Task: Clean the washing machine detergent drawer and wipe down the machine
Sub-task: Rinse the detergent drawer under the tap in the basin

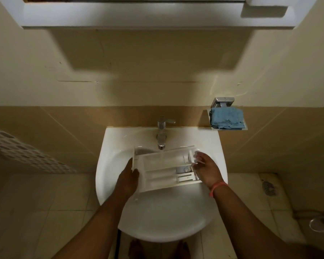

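The white plastic detergent drawer [163, 170] lies across the basin of the white sink [157, 217], its compartments facing up, right under the chrome tap [162, 133]. My left hand [128, 179] grips the drawer's left end, at its front panel. At the drawer's right end my right hand [207, 170] has its fingers curled on the rear edge, fingertips near a small compartment. Whether water runs from the tap I cannot make out. The washing machine is not in view.
A folded blue cloth [226, 118] lies on a small metal wall shelf [246, 128] right of the tap. A white cabinet [138, 14] hangs overhead. Beige tiled wall behind, tiled floor below, with a floor drain [268, 187] and a metal ring [320, 223] at the right.
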Demonstrator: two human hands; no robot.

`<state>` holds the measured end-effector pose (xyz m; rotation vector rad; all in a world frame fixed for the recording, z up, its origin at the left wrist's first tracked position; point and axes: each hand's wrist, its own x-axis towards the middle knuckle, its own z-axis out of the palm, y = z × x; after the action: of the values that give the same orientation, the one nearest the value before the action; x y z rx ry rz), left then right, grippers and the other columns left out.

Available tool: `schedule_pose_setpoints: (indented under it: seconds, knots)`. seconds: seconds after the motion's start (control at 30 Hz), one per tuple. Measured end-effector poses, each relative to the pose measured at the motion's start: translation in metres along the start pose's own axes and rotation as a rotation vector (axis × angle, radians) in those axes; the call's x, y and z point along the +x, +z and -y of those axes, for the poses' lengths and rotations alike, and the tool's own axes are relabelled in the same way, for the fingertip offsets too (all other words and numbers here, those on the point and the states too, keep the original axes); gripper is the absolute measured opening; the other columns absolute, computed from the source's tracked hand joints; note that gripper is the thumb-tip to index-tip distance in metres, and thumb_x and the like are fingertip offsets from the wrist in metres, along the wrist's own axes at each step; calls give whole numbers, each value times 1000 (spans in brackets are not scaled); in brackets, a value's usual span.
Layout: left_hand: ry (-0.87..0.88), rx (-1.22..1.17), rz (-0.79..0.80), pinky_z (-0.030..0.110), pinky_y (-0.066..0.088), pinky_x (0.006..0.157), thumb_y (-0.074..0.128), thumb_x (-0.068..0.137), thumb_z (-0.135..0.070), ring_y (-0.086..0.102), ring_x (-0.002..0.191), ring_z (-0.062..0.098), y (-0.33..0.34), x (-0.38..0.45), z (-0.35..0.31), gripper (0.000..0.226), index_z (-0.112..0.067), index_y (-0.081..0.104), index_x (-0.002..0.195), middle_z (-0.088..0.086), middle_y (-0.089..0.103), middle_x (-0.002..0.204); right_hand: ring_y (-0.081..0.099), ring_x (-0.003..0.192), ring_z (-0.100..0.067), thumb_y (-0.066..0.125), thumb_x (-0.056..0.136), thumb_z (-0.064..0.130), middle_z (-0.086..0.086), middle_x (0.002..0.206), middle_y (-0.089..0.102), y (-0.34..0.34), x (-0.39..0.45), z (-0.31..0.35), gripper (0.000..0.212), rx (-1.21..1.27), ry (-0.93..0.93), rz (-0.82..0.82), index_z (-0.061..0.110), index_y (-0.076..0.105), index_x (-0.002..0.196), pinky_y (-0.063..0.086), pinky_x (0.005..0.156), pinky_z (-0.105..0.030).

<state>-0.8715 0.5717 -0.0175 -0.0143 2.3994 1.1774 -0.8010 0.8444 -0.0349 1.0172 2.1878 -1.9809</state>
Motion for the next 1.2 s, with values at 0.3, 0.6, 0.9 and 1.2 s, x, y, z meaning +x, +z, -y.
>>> schedule_pose_setpoints:
  seconds: [0.3, 0.6, 0.9, 1.2]
  knots:
    - [-12, 64, -237, 40, 46, 94, 43, 101, -17, 60, 106, 31, 4, -10, 9, 55, -22, 27, 154, 13, 62, 114, 51, 126, -22, 58, 91, 2, -7, 141, 50, 38, -14, 3, 51, -464, -179, -62, 10, 49, 140, 32, 101, -18]
    - [-2, 38, -313, 41, 46, 92, 42, 103, -25, 58, 105, 28, 9, -18, 7, 54, -26, 27, 154, 11, 57, 113, 55, 123, -22, 53, 91, -5, -6, 132, 60, 29, -11, -4, 42, -350, -163, -144, 7, 60, 130, 34, 107, -22]
    - [3, 92, -342, 33, 41, 84, 42, 103, -27, 58, 108, 30, 14, -24, 2, 54, -26, 25, 155, 11, 54, 121, 59, 104, -19, 49, 87, -6, -1, 113, 64, 24, -5, -10, 40, -350, -14, -12, 13, 64, 118, 42, 95, -24]
    - [9, 117, -344, 43, 46, 90, 43, 102, -20, 58, 106, 33, 6, -19, 7, 54, -24, 28, 154, 15, 59, 118, 63, 85, -31, 41, 84, -16, -22, 104, 65, 19, 7, 14, 41, -55, 215, 293, 1, 62, 115, 51, 69, -33]
